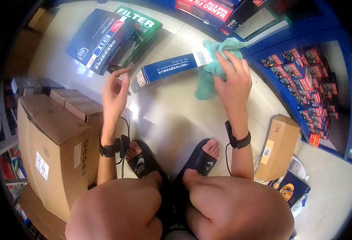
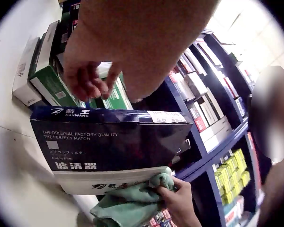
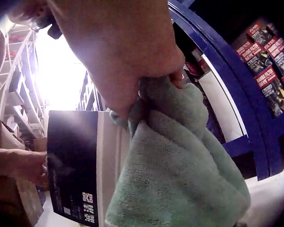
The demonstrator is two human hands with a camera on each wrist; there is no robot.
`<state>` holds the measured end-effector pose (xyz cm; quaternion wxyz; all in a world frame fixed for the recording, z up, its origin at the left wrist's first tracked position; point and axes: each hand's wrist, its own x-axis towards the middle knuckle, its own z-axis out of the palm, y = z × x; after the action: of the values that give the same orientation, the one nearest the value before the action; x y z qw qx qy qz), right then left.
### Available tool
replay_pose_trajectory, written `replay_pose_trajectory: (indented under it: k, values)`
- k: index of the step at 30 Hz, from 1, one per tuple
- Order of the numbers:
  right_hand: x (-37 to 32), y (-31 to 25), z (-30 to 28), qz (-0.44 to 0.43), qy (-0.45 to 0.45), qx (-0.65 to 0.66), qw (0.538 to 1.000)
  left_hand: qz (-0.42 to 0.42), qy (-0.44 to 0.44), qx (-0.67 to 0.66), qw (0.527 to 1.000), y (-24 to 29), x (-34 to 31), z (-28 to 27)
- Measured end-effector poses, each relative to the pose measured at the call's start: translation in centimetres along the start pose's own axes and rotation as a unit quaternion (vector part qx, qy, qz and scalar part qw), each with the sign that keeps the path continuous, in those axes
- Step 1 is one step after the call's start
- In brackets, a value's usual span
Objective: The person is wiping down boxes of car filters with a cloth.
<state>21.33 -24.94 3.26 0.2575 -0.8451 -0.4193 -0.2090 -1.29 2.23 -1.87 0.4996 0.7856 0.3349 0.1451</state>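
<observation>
A dark blue and white filter box (image 1: 168,72) with Chinese print stands on its edge in front of me. My left hand (image 1: 117,90) is at the box's left end, with fingers loosely bent and nothing between them. In the left wrist view that hand (image 2: 92,78) overlaps the far side of the box (image 2: 109,142). At the other end my right hand (image 1: 234,78) pinches a green cloth (image 1: 208,86). The cloth (image 3: 175,161) hangs in folds beside the box's white edge in the right wrist view and hides part of that end.
A blue filter box (image 1: 96,42) and a green one (image 1: 144,32) lie on the floor ahead. Large cardboard cartons (image 1: 56,148) stand at the left. On the right are a blue shelf (image 1: 280,88) of small boxes and a long brown carton (image 1: 278,148).
</observation>
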Motion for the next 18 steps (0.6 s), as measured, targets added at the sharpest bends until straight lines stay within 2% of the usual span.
replay_pose_trajectory:
  k: [1, 2, 4, 5, 6, 8, 9, 11, 14, 18]
  values:
    - [0.1, 0.0, 0.0, 0.002, -0.005, 0.001, 1.0, -0.021, -0.044, -0.093, 0.995, 0.1, -0.1, 0.3]
    - [0.1, -0.1, -0.1, 0.001, -0.005, 0.001, 1.0, -0.021, -0.043, -0.093, 0.994, 0.2, -0.5, 0.5]
    - [0.0, -0.3, -0.3, 0.008, -0.01, -0.003, 1.0, -0.144, -0.07, -0.15, 0.976, 2.7, -1.4, 1.1]
    - [-0.2, -0.3, -0.3, 0.008, -0.011, -0.003, 1.0, -0.171, -0.087, -0.151, 0.97, 3.2, -1.4, 1.1]
    - [-0.3, -0.4, -0.3, 0.012, -0.009, -0.008, 1.0, -0.171, -0.087, -0.151, 0.97, 3.6, -1.5, 1.4]
    - [-0.7, -0.6, -0.4, 0.015, -0.009, -0.011, 1.0, -0.187, -0.097, -0.26, 0.942, 4.1, -1.8, 2.0]
    - [-1.0, -0.5, -0.6, 0.017, -0.004, -0.002, 1.0, -0.187, -0.096, -0.259, 0.943, 4.2, -1.6, 2.0]
    - [-1.4, -0.5, -1.1, 0.019, 0.001, 0.007, 1.0, -0.231, -0.094, -0.299, 0.921, 4.2, -1.0, 2.1]
    - [-1.6, -0.6, -2.4, 0.021, -0.009, 0.017, 1.0, -0.212, -0.111, -0.368, 0.899, 1.7, 0.0, 2.0]
    - [-0.7, -1.3, -5.1, 0.058, -0.101, 0.009, 0.993, -0.195, -0.093, -0.42, 0.882, 0.0, -0.1, 1.9]
